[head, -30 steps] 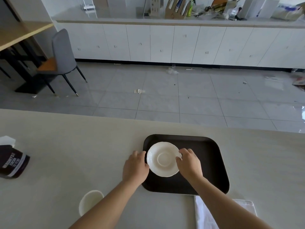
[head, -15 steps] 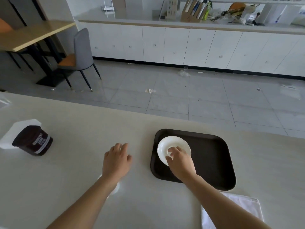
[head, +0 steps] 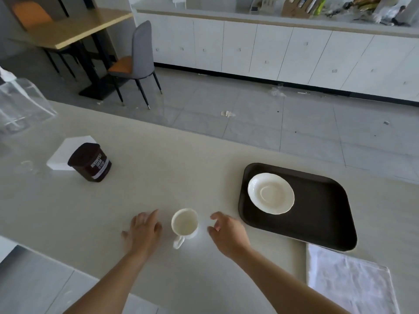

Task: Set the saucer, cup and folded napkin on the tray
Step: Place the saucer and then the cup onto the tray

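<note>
A white saucer [head: 271,193] lies in the left part of the dark tray [head: 322,214] on the pale counter. A white cup [head: 184,224] stands upright on the counter left of the tray, its handle pointing toward me. My left hand [head: 144,230] hovers just left of the cup, fingers apart, holding nothing. My right hand [head: 227,232] is just right of the cup, fingers curved and apart, not touching it. A folded white napkin [head: 350,282] lies on the counter in front of the tray's near right corner.
A dark brown cocoa tub [head: 90,163] rests on a white paper stack [head: 68,151] at the left. A clear plastic container [head: 20,103] stands at the far left. Beyond the counter's far edge are floor, a grey chair [head: 136,62] and white cabinets.
My right hand has let go of the saucer and moved left beside the cup. My left hand shifted off the cup, which now shows between both hands. The view turned left.
</note>
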`<state>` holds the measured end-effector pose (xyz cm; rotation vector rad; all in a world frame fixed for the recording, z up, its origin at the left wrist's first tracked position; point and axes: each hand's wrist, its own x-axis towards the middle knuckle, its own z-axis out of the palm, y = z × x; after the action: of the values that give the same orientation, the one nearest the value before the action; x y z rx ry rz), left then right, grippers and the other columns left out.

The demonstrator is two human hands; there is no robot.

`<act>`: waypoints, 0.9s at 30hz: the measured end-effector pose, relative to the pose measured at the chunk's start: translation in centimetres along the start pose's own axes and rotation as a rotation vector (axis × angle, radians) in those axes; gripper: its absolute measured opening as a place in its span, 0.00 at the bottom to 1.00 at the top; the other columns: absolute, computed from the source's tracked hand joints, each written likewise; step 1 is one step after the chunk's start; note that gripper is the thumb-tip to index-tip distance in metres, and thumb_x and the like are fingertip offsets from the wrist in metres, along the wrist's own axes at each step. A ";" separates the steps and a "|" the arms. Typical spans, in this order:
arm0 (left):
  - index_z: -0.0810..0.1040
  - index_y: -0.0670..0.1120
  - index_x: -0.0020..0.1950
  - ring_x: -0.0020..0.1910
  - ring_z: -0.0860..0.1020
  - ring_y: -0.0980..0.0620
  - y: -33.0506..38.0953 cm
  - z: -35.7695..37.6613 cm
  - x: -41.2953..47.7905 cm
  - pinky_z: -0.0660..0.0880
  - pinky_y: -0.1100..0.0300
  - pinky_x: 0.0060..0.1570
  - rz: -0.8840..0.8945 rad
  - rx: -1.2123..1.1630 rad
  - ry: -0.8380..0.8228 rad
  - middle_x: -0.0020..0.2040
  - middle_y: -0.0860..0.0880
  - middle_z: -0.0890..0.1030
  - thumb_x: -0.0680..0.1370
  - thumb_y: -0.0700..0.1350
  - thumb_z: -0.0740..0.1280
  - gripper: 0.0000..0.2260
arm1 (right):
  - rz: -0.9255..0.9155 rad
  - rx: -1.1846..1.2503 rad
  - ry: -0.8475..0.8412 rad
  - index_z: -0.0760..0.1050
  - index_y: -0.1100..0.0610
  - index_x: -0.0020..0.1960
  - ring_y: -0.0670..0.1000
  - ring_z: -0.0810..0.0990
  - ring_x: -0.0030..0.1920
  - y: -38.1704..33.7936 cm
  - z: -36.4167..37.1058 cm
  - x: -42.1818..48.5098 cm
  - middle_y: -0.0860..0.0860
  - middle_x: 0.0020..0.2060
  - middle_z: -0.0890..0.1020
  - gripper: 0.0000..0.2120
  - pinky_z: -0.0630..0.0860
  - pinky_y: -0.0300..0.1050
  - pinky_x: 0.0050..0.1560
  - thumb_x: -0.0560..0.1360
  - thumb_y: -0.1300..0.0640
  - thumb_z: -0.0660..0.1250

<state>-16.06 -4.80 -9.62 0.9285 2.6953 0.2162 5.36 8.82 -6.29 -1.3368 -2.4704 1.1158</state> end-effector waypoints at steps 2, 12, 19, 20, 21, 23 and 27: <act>0.61 0.60 0.74 0.73 0.59 0.47 -0.3 1.0 -0.4 0.65 0.39 0.63 0.028 0.061 -0.028 0.73 0.50 0.64 0.79 0.56 0.57 0.22 | 0.043 0.012 -0.006 0.75 0.50 0.61 0.49 0.79 0.46 -0.6 1.0 -0.6 0.44 0.44 0.81 0.15 0.72 0.41 0.44 0.76 0.49 0.67; 0.39 0.60 0.77 0.78 0.40 0.40 -1.6 5.6 -1.1 0.40 0.30 0.71 0.039 0.088 -0.031 0.80 0.44 0.44 0.78 0.66 0.48 0.31 | 0.255 0.195 -0.013 0.72 0.48 0.38 0.44 0.76 0.33 -3.8 5.8 -3.6 0.45 0.34 0.79 0.22 0.67 0.38 0.30 0.63 0.29 0.66; 0.40 0.61 0.77 0.78 0.40 0.41 -1.6 6.0 -1.2 0.37 0.31 0.70 0.040 0.085 0.006 0.80 0.45 0.44 0.76 0.69 0.47 0.33 | 0.375 0.272 0.086 0.69 0.51 0.31 0.45 0.73 0.29 -5.7 7.3 -3.3 0.46 0.26 0.75 0.26 0.66 0.42 0.29 0.62 0.28 0.67; 0.40 0.60 0.77 0.78 0.39 0.41 -1.6 5.9 -1.2 0.37 0.31 0.70 0.039 0.088 0.005 0.80 0.45 0.44 0.76 0.69 0.47 0.33 | 0.383 0.270 0.091 0.69 0.52 0.30 0.46 0.73 0.29 -5.9 7.4 -3.3 0.46 0.26 0.75 0.26 0.65 0.42 0.29 0.62 0.28 0.67; 0.40 0.60 0.77 0.78 0.39 0.41 -1.6 5.9 -1.3 0.37 0.31 0.70 0.039 0.089 0.006 0.80 0.45 0.44 0.76 0.69 0.47 0.33 | 0.387 0.267 0.096 0.69 0.52 0.30 0.46 0.72 0.28 -6.0 7.6 -3.3 0.46 0.26 0.74 0.27 0.65 0.42 0.29 0.62 0.28 0.67; 0.40 0.60 0.77 0.78 0.39 0.41 -1.6 5.9 -1.4 0.38 0.31 0.71 0.039 0.103 0.009 0.80 0.44 0.44 0.76 0.69 0.47 0.33 | 0.398 0.264 0.104 0.68 0.51 0.30 0.46 0.72 0.29 -6.3 8.0 -3.2 0.46 0.26 0.74 0.27 0.64 0.41 0.28 0.63 0.28 0.68; 0.38 0.59 0.77 0.78 0.38 0.41 -1.6 5.9 -1.3 0.39 0.31 0.71 0.042 0.119 0.004 0.80 0.44 0.42 0.76 0.69 0.46 0.33 | 0.422 0.270 0.105 0.68 0.51 0.30 0.45 0.72 0.29 -6.5 8.9 -3.1 0.45 0.27 0.75 0.24 0.64 0.41 0.28 0.65 0.32 0.70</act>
<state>-14.17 -6.63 -15.29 1.0203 2.7190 0.0663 -0.97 -0.64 -7.74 -1.8186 -1.9264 1.3595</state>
